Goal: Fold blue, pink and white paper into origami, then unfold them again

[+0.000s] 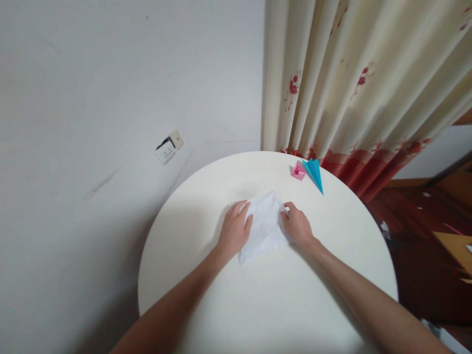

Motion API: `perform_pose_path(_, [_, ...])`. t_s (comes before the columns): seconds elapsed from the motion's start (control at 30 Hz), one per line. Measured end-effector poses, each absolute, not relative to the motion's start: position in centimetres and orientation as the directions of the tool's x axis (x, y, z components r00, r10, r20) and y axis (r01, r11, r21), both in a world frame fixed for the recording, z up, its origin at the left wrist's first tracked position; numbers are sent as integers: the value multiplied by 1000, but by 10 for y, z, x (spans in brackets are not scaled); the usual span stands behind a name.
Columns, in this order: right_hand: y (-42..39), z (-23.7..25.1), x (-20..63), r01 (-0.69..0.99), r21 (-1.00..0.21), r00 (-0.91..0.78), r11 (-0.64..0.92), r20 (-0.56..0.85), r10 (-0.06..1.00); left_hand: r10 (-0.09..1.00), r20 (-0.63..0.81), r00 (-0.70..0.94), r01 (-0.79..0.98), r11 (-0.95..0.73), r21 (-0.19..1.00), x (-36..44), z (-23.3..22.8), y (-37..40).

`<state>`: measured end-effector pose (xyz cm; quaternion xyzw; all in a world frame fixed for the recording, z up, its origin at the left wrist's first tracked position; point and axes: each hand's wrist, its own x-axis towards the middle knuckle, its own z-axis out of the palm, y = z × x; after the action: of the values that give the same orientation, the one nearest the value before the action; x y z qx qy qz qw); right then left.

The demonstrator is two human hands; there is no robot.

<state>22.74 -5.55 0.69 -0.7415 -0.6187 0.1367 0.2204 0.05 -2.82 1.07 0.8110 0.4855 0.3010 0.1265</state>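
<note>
On round table [206, 295]: paper sheet [266, 223] between left hand [234, 230] and right hand [297, 227]; behind, two origami pieces [309, 172], touching.

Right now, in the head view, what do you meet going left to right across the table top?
Left hand → white paper → right hand → blue folded paper. The pink folded paper overlaps the right hand's span, so I leave it out.

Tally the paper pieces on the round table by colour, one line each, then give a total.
White paper sheet, under both hands: 1
Blue folded paper: 1
Pink folded paper: 1
Total: 3
</note>
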Motion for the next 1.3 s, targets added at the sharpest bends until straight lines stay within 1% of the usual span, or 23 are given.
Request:
perform_pose_path(0.07, [-62, 10, 218, 920, -384, 167, -85, 185, 969, 865, 253, 434, 757, -502, 418, 14, 2, -44])
perform_pose_path(0.13, [-67, 9, 207, 952, -301, 50, 49, 313, 948, 856, 196, 478, 787, -517, 337, 22, -8, -53])
perform_pose_path(0.17, [-70, 7, 201, 952, -275, -31, 132, 343, 939, 850, 187, 492, 795, -526, 301, 24, -12, -55])
perform_pose_path(0.2, [-72, 4, 196, 942, -260, -115, 210, 338, 934, 841, 186, 507, 798, -540, 268, 25, -14, -55])
perform_pose_path(0.23, [-73, 0, 192, 929, -254, -187, 268, 304, 934, 832, 188, 522, 797, -554, 241, 25, -15, -54])
perform_pose_path(0.33, [-74, -9, 188, 912, -238, -291, 333, 194, 937, 807, 190, 558, 787, -588, 185, 15, -15, -46])
perform_pose_path(0.4, [-74, -12, 193, 919, -219, -297, 328, 163, 941, 800, 180, 573, 786, -598, 155, 2, -14, -37])
perform_pose_path(0.5, [-74, -13, 204, 937, -191, -264, 292, 158, 952, 811, 148, 566, 806, -582, 106, -21, -10, -19])
perform_pose_path(0.6, [-75, -13, 207, 951, -168, -232, 260, 170, 958, 862, 133, 488, 862, -501, 82, -31, -2, -8])
perform_pose_path(0.67, [-75, -14, 204, 958, -162, -209, 238, 177, 962, 895, 190, 404, 903, -423, 74, -21, 4, -10])
perform_pose_path(0.7, [-76, -15, 201, 961, -163, -195, 225, 180, 964, 884, 232, 406, 899, -432, 71, -12, 6, -15])
perform_pose_path(0.73, [-76, -16, 197, 963, -166, -183, 213, 182, 966, 852, 261, 454, 871, -486, 70, 0, 7, -21])
perform_pose_path(0.8, [-78, -17, 189, 967, -177, -151, 183, 184, 971, 796, 218, 564, 799, -593, 99, 25, 6, -35])
perform_pose_path(0.87, [-80, -17, 183, 972, -190, -104, 138, 177, 979, 828, 152, 539, 816, -558, 151, 43, 0, -47])
perform_pose_path(0.93, [-84, -17, 179, 974, -199, -77, 110, 168, 983, 837, 136, 530, 822, -546, 162, 49, -6, -52])
perform_pose_path(1.1, [-99, -16, 194, 965, -192, -150, 180, 161, 975, 828, 188, 529, 823, -554, 123, 32, -10, -48])
perform_pose_path(1.3, [-121, -19, 226, 975, -163, -127, 153, 159, 979, 820, 215, 531, 830, -554, 63, 6, -8, -30])
